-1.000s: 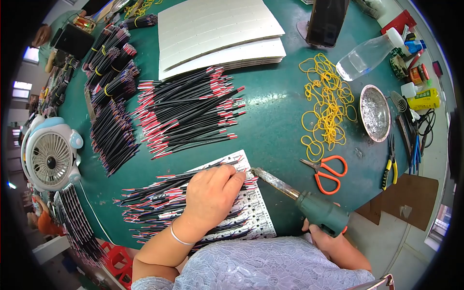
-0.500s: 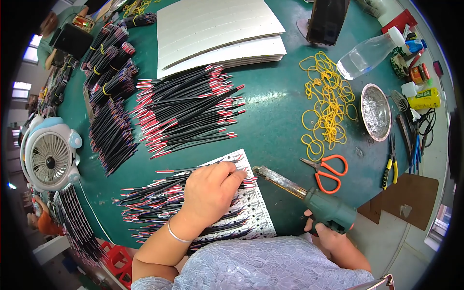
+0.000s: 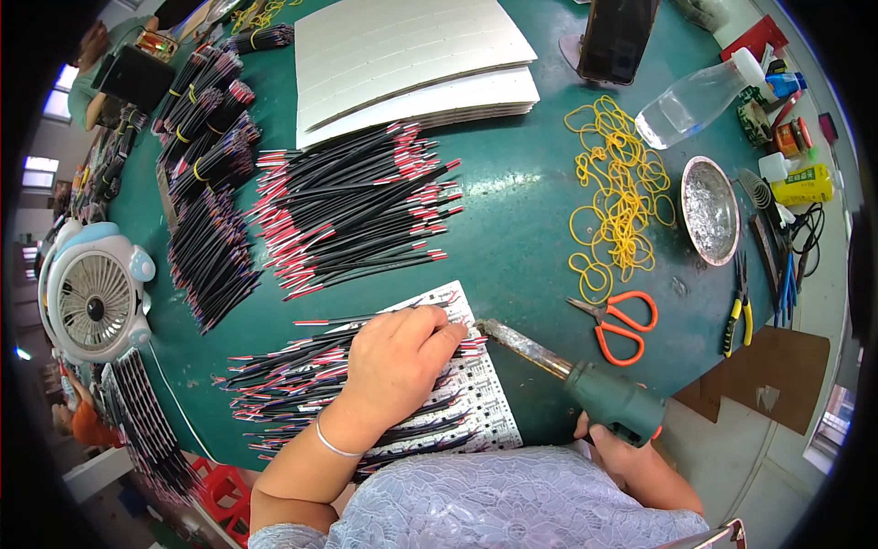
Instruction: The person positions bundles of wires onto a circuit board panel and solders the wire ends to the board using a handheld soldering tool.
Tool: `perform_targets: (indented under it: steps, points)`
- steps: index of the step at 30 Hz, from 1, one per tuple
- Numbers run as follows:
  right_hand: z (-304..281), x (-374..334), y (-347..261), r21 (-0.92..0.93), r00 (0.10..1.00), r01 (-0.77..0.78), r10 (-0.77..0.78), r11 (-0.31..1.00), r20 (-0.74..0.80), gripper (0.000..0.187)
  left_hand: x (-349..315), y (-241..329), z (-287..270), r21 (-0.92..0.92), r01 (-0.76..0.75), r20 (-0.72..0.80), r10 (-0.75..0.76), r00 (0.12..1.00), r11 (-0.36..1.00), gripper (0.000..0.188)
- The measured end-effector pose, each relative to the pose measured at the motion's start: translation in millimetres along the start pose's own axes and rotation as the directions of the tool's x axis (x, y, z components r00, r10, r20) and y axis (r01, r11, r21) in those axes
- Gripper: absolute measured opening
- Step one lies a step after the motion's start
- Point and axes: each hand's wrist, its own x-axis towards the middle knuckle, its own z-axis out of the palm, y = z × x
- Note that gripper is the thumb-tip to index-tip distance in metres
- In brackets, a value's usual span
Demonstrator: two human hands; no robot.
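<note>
My left hand (image 3: 398, 352) is closed over the white circuit board panel (image 3: 489, 403), its thumb and fingers pinching a thin black wire (image 3: 422, 306) near the panel's right edge. Many black wires with red and white ends (image 3: 274, 371) lie across the panel and stick out to its left. In my right hand (image 3: 622, 453) is a green soldering gun (image 3: 611, 401), gripped by its handle. Its long metal barrel points left, with the tip close to my left fingertips. Whether the tip touches the board I cannot tell.
Beyond the panel lies a heap of black wires (image 3: 357, 206), with stacked white panels (image 3: 412, 64) behind. To the right are orange-handled scissors (image 3: 622, 328), yellow rubber bands (image 3: 622, 197), a metal bowl (image 3: 710, 212), pliers (image 3: 739, 306) and a bottle (image 3: 700, 101). A fan (image 3: 96, 297) stands left.
The soldering gun has shifted slightly left and down with my right hand, its tip nearer the board's edge. My left hand stays in place.
</note>
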Motion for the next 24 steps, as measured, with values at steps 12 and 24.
perform_targets:
  steps: [12,24]
  points:
    - [6.7,9.4,-9.8,0.511,0.975,0.187,-0.096,0.839,-0.201,0.061,-4.7,2.9,-16.5,-0.112,0.030,0.045,-0.025,0.999,0.993,0.027]
    - [7.3,-8.5,4.8,0.536,0.979,0.183,-0.106,0.824,-0.171,0.051,-16.6,41.4,-12.8,0.054,0.172,0.072,-0.175,0.982,0.984,0.035]
